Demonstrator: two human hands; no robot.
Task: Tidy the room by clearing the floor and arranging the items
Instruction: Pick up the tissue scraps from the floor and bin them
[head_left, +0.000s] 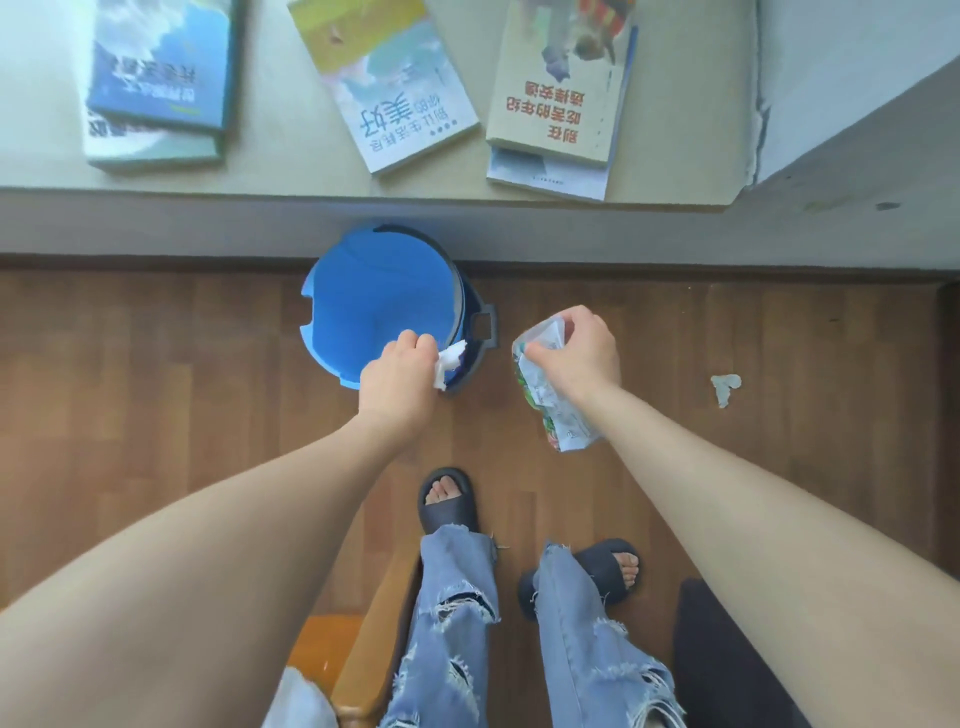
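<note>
A blue pedal bin (379, 301) stands on the wooden floor against the wall, its lid raised. My left hand (397, 376) is closed on a crumpled white tissue (449, 366), held at the bin's near right rim. To the right of the bin, my right hand (574, 353) grips a crinkled plastic snack wrapper (543, 395), which hangs down above the floor. A small scrap of white paper (724, 387) lies on the floor further right.
A pale table (291, 171) spans the top, carrying several books: a blue stack (161, 78) at left, one tilted book (389, 88) in the middle, a beige stack (561, 98) at right. My feet in dark slippers (447, 501) stand below. A wooden chair (358, 649) sits bottom left.
</note>
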